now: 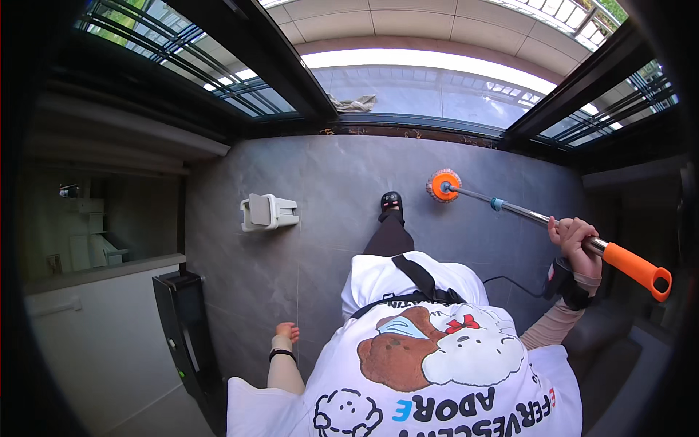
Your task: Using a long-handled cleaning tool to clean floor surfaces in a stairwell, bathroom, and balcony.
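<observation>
My right hand (pixel 579 240) is wrapped around the metal pole of a spin mop (pixel 524 211), just below its orange end grip (pixel 636 266). The pole slants down to a round orange mop head (pixel 443 185) with a fringed edge, which rests on the grey floor ahead and to the right of my foot. A blue collar (pixel 496 204) sits partway along the pole. On the other side, my left hand (pixel 288 331) hangs by my body with loosely curled fingers and nothing in it.
A small pale bin-like container (pixel 270 213) stands on the grey tiled floor (pixel 327 180) at left. A tall black appliance (pixel 183 317) is by the left wall. Ahead, a black-framed doorway (pixel 415 121) leads to a balcony, where a cloth (pixel 355 104) lies beyond the sill.
</observation>
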Tool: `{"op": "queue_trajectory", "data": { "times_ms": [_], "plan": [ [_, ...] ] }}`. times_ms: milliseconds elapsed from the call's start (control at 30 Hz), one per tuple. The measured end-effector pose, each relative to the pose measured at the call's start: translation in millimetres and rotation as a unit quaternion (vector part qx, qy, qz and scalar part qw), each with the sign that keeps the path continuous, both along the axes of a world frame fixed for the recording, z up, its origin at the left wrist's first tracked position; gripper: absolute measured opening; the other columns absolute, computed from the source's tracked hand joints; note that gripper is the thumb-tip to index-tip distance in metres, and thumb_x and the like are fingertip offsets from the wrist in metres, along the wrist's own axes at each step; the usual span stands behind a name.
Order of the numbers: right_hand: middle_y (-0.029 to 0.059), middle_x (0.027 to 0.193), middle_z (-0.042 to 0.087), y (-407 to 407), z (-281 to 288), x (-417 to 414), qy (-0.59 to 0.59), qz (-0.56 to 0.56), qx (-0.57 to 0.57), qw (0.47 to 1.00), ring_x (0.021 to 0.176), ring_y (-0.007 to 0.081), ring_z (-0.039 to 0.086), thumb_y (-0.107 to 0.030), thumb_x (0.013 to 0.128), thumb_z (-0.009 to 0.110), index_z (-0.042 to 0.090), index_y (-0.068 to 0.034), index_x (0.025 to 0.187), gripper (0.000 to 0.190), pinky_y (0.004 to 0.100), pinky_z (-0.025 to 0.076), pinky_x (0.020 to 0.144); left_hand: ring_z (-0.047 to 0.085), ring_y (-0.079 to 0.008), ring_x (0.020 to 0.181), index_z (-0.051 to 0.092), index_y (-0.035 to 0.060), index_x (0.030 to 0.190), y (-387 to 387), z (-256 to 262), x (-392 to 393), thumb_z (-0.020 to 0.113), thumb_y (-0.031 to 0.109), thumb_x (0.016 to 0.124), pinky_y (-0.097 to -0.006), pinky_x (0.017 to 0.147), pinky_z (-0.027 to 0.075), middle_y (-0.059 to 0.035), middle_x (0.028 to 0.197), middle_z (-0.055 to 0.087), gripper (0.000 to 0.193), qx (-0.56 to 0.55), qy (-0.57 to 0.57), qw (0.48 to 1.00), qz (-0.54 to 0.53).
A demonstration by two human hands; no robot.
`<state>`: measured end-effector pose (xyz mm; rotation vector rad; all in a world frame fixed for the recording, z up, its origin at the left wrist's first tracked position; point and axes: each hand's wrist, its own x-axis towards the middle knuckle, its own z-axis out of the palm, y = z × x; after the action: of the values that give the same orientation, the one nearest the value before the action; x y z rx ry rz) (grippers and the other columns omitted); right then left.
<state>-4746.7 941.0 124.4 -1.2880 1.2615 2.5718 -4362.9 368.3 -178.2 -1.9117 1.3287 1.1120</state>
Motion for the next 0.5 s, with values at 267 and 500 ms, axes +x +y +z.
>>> {"op": "queue_trajectory", "data": {
  "times_ms": [267, 500],
  "plan": [
    [0.0064, 0.069, 0.035, 4, -14, -134, -0.014, -0.057, -0.021, 0.998, 0.05, 0.0142, 0.041, 0.009, 0.072, 0.046, 0.008, -0.007, 0.12, 0.063, 0.0284, 0.045, 0.048, 0.059, -0.0187, 0.062, 0.056, 0.0104, 0.093, 89, -32, -290, 0.043, 0.021, 0.084, -0.0358, 0.054, 0.049, -0.0083, 0.078, 0.062, 0.019, 0.227, -0.152, 0.894, -0.355],
    [0.0046, 0.066, 0.035, 30, -27, -219, 0.009, -0.061, 0.027, 0.998, 0.05, 0.0135, 0.041, 0.007, 0.074, 0.044, 0.012, -0.006, 0.116, 0.055, 0.0263, 0.043, 0.049, 0.053, -0.0113, 0.063, 0.055, 0.0049, 0.094, 121, -100, -687, 0.041, 0.003, 0.075, -0.0245, 0.058, 0.043, -0.0076, 0.077, 0.059, 0.023, -0.045, 0.373, 0.799, -0.469]
  ]
}}
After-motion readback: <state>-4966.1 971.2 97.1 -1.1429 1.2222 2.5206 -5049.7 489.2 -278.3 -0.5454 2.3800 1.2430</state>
